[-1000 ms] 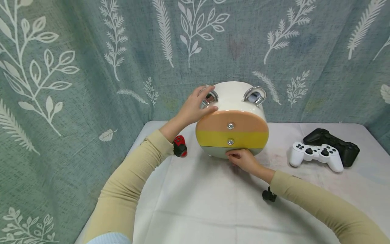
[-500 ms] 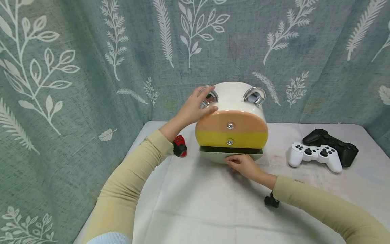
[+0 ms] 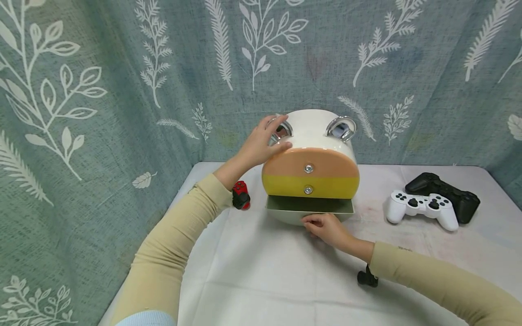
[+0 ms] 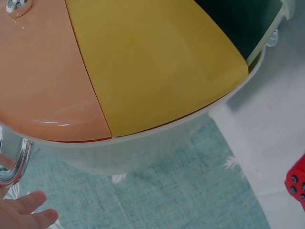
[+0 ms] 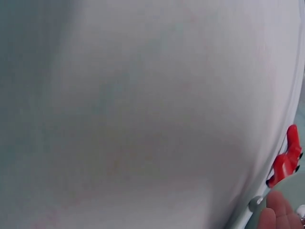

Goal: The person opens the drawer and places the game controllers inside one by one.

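Head view: the pale green bottom drawer (image 3: 285, 218) in front of you juts partway out of the rounded white cabinet (image 3: 311, 129), its dark inside showing below the yellow drawer (image 3: 285, 186). Your right hand (image 3: 329, 232) is at the middle of its front, fingers bent and apparently pinching it there; they hide the exact hold. Your left hand (image 3: 259, 141) grasps nothing: fingers spread by the chrome handle (image 3: 287, 128), thumb resting on the shell just above the orange drawer (image 3: 285, 164).

The step in hand looks like sliding that bottom drawer out while you steady the cabinet. Your next move probably calls for a level, gentle pull, with enough pressure from the left to stop the cabinet tipping or creeping forward.

Farther out on the white-covered table (image 3: 261, 280), a red controller (image 3: 241, 194) lies to your left; to your right, a white controller (image 3: 422, 206) sits against a black controller (image 3: 467, 199).
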A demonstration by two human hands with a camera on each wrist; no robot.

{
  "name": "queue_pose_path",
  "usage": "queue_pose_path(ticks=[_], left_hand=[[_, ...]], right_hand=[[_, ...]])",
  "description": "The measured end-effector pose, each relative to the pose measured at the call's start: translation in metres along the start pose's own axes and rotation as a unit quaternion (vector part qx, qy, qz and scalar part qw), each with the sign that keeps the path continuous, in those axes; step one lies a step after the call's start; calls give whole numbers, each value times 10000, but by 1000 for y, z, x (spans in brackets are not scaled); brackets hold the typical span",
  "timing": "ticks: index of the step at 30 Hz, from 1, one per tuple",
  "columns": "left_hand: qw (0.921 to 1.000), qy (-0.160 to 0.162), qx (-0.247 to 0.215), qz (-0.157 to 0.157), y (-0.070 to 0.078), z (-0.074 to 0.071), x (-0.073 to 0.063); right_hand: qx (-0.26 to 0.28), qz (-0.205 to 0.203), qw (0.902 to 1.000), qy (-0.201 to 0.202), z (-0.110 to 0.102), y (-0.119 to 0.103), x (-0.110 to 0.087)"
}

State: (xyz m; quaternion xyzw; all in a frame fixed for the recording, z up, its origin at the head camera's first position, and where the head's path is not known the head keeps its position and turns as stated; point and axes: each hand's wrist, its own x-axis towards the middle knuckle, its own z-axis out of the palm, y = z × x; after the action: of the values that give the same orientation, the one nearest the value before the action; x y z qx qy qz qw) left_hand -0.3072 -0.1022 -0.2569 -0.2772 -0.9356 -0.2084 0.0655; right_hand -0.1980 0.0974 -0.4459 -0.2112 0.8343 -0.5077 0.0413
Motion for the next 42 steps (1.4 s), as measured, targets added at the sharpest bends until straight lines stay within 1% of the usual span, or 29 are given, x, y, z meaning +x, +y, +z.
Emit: queue_pose_path(ticks=[9, 19, 24, 31, 42], left_hand=[[10000, -15, -69, -16, 0, -1, -1], [10000, 16, -65, 48, -2, 1, 0], [10000, 8, -53, 28, -1, 1, 0], [9999, 50, -88, 81, 0, 0, -2], [9999, 27, -93, 93, 1, 0, -2]], right_hand=[[-48, 75, 10000, -17, 6, -5, -11], [-229, -167, 9996, -61, 12, -9, -25], [-351, -255, 9990, -83, 14, -13, -33], [-468, -302, 9980, -299, 17, -17, -42], [-542, -438, 9963, -501, 22, -22, -51]])
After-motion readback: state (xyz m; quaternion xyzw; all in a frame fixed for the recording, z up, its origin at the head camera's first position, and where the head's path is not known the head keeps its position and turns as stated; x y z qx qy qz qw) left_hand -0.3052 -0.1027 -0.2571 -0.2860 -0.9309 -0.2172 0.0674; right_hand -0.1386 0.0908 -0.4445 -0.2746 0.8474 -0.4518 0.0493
